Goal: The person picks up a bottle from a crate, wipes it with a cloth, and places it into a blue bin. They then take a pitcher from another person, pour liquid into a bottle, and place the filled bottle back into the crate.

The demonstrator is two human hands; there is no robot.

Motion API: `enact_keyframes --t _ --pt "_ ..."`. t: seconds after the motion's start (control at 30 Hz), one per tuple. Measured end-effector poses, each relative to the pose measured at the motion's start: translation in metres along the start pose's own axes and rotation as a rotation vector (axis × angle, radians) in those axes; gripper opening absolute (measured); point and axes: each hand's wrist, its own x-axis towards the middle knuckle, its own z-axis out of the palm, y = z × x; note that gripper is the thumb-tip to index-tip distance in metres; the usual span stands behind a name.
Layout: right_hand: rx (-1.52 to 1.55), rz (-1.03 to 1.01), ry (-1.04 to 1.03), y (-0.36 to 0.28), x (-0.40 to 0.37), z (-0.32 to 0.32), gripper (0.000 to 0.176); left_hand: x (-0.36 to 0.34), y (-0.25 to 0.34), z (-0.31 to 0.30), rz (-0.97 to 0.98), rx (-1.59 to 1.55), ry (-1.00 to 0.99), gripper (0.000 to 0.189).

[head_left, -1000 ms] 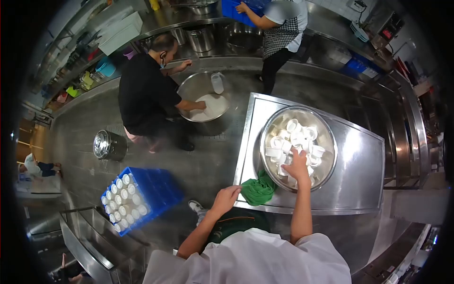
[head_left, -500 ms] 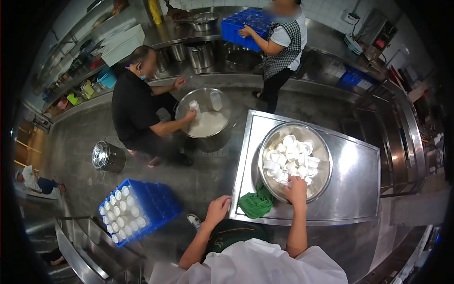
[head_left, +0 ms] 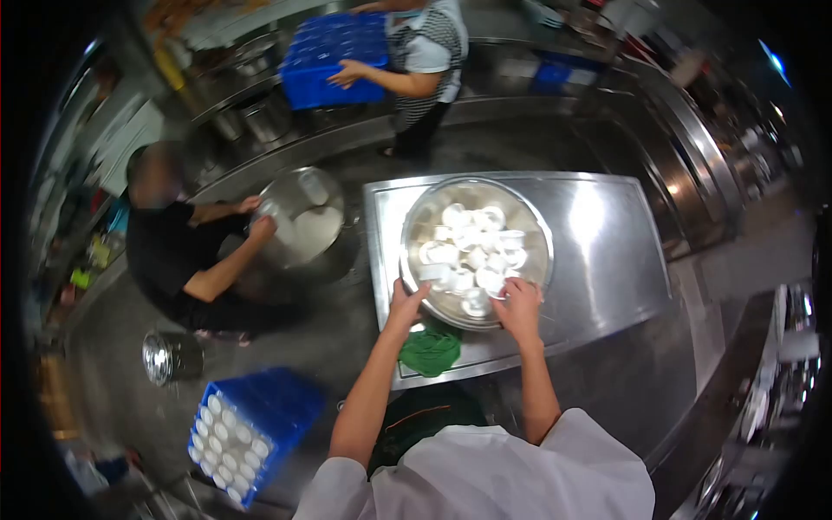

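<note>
A wide metal bowl [head_left: 543,238] full of loose white plastic lids [head_left: 472,247] stands on the steel table in front of me. My left hand [head_left: 406,308] is closed on the bowl's near left rim, with the thumb towards the inside and the other fingers partly hidden. Over the near right part of the bowl, my right hand [head_left: 520,305] has its fingers curled round a white lid; motion smears the detail. A crumpled green cloth [head_left: 431,350] lies on the table just below my left wrist, against the bowl's near side.
The steel table [head_left: 598,260] extends to the right. On the floor at left are a blue crate [head_left: 282,403] of white-topped containers and a lidded metal pot [head_left: 173,358]. A crouching person [head_left: 186,243] works at a big pot [head_left: 338,195]; another person [head_left: 425,61] carries a blue crate [head_left: 325,56].
My left hand has moved from the table's edge to the bowl's rim. My right hand stays at the lids. The view has turned, and the standing person has moved left with the crate.
</note>
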Motion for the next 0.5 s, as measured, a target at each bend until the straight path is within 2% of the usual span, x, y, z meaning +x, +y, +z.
enact_keyframes --t 0.03,0.1,0.17,0.23,0.3,0.37,0.4,0.43,0.47,0.5 --pt "-0.014 0.023 0.01 0.004 -0.002 -0.002 0.026 0.014 -0.011 0.006 0.047 -0.105 -0.131 0.063" --pt "-0.061 0.054 0.049 0.011 -0.008 0.0 0.027 0.012 -0.012 0.019 0.121 -0.065 -0.125 0.061" --pt "-0.091 0.071 0.059 0.007 -0.02 0.003 0.028 0.012 -0.02 0.023 0.103 -0.088 -0.152 0.062" --pt "0.082 0.212 0.223 0.01 -0.022 -0.003 0.03 0.02 -0.042 0.032 0.083 -0.069 -0.137 0.063" --pt "-0.069 0.258 0.307 0.031 -0.039 -0.008 0.031 0.017 -0.059 0.052 0.003 0.02 -0.117 0.067" --pt "-0.184 0.393 0.366 0.041 -0.055 -0.013 0.032 0.0 -0.061 0.066 0.023 0.116 -0.214 0.067" --pt "-0.202 0.479 0.395 0.042 -0.063 -0.016 0.033 -0.004 -0.069 0.07 0.068 0.103 -0.236 0.067" --pt "-0.194 0.465 0.391 0.045 -0.068 -0.02 0.033 -0.008 -0.076 0.074 0.113 0.09 -0.26 0.067" --pt "-0.063 0.486 0.433 0.047 -0.072 -0.022 0.032 -0.004 -0.088 0.076 0.168 0.09 -0.265 0.072" --pt "0.069 0.505 0.468 0.053 -0.075 -0.025 0.032 -0.007 -0.088 0.079 0.301 0.27 -0.199 0.074"
